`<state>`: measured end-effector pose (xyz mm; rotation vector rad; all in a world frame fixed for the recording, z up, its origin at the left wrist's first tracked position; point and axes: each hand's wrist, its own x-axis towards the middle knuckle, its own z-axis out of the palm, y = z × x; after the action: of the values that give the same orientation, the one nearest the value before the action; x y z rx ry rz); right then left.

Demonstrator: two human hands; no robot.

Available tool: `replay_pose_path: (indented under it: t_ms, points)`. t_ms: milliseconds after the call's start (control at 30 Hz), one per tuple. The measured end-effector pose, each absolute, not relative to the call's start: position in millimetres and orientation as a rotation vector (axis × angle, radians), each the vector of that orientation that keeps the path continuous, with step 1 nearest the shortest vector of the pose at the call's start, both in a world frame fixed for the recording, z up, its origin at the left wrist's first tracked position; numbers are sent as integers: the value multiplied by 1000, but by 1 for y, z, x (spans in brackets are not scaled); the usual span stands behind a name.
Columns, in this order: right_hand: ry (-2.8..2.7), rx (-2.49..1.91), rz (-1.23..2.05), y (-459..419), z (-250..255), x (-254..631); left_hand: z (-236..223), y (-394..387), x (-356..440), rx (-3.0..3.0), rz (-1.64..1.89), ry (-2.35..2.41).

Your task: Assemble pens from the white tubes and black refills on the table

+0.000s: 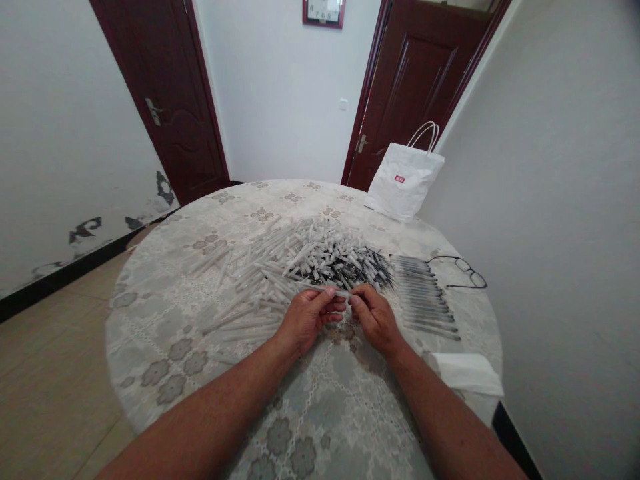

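Near the table's middle, my left hand (pixel 313 319) pinches a slim, pale pen barrel (pixel 341 293) between thumb and fingers, the other fingers curled loosely below. My right hand (pixel 374 316) closes its thumb and forefinger on the barrel's right end; any small part inside that pinch is hidden. Just beyond both hands spreads a heap of translucent white pen barrels (pixel 260 277). At its right side lie short white pieces with thin black parts (pixel 343 267), too small to tell exactly. Right of my right hand, several greyish pens (pixel 425 297) lie side by side in a row.
The round table wears a patterned cloth (pixel 173 360). Black-framed glasses (pixel 465 265) lie beyond the pen row, touching or close to it. A white paper bag (pixel 406 180) stands at the back right. Folded white tissue (pixel 467 373) sits by my right forearm. Walls flank the table.
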<state>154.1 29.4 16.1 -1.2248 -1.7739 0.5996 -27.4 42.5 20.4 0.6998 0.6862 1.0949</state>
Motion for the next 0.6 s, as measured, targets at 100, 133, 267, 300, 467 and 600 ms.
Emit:
replay_pose_path:
  t_ms: [100,133,267,300,467,600]
  points:
    - [-1805,-1235,568,31,17,153,22,42,-28,694,1084,698]
    - [-1815,-1238,553,32,17,153,23,42,-28,691,1079,703]
    - [-1829,-1235,534,32,17,153,21,43,-28,700,1069,706]
    - [-1816,-1224,542,32,18,153,21,43,-28,704,1074,705]
    - [-1767,-1165,541,28,23,151,20,44,-28,698,1100,724]
    - [-1790,-1204,472,28,25,149,20,44,-28,710,1092,722]
